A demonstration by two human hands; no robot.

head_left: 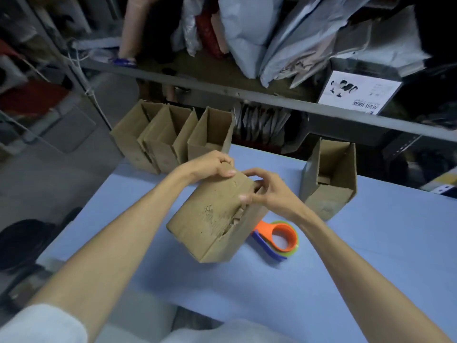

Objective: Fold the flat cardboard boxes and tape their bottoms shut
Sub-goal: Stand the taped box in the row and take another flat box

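Currently mid-frame: cardboard box (217,216) tilted above blue surface (371,256), left hand (212,167) gripping far edge, right hand (267,191) pinching end flaps. Likely light, stiff, worn; hold by edges.

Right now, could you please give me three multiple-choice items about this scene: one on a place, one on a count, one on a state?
1. Where does the tape dispenser lie?
A) inside an open box
B) hanging from a hook
C) on the blue table, beside the held cardboard box

2. How many boxes stand in the row of boxes at the far left?
A) two
B) three
C) five

3. In what state is the held cardboard box?
A) lying untouched
B) gripped by the left hand and the right hand
C) flattened

Answers:
1 C: it rests on the blue surface by the box's right edge.
2 B: three open tops show side by side.
3 B: fingers of both hands curl on its upper end.
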